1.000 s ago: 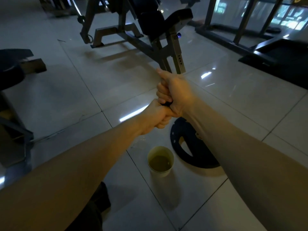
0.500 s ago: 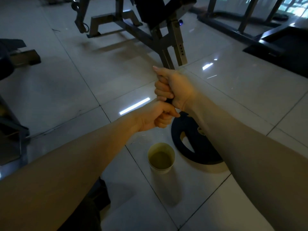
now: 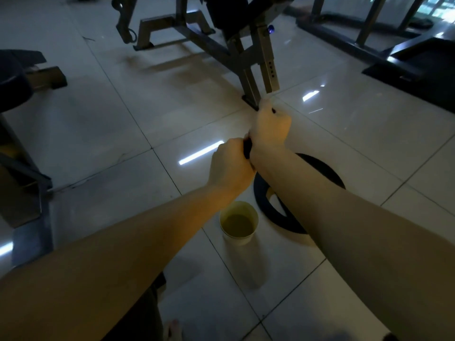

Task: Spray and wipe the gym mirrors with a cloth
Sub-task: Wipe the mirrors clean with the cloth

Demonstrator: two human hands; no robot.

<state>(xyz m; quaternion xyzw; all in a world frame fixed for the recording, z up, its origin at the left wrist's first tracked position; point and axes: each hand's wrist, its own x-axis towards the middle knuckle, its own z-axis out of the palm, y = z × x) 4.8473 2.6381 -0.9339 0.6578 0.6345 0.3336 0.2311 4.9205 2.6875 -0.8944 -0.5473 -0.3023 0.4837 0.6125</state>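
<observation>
Both of my arms reach forward over the tiled floor. My right hand [image 3: 270,126] and my left hand [image 3: 231,166] are fists stacked one behind the other, each gripping an end of a dark twisted cloth [image 3: 247,149]. Only a short piece of the cloth shows between the fists; the remainder is hidden inside them. A pale paper cup [image 3: 237,238] holding murky liquid stands on the floor just below and nearer than my hands. No mirror or spray bottle is in view.
A black weight plate [image 3: 269,212] lies flat on the floor right of the cup, partly under my right forearm. A metal bench frame [image 3: 231,52] stands ahead, a rack [image 3: 369,33] and dark platform [image 3: 418,62] at the far right, other equipment [image 3: 14,77] at the left.
My right hand has rolled over, so its back faces me instead of its fingers. The left fist has turned too, twisting the cloth between them. The cup and plate have stayed put.
</observation>
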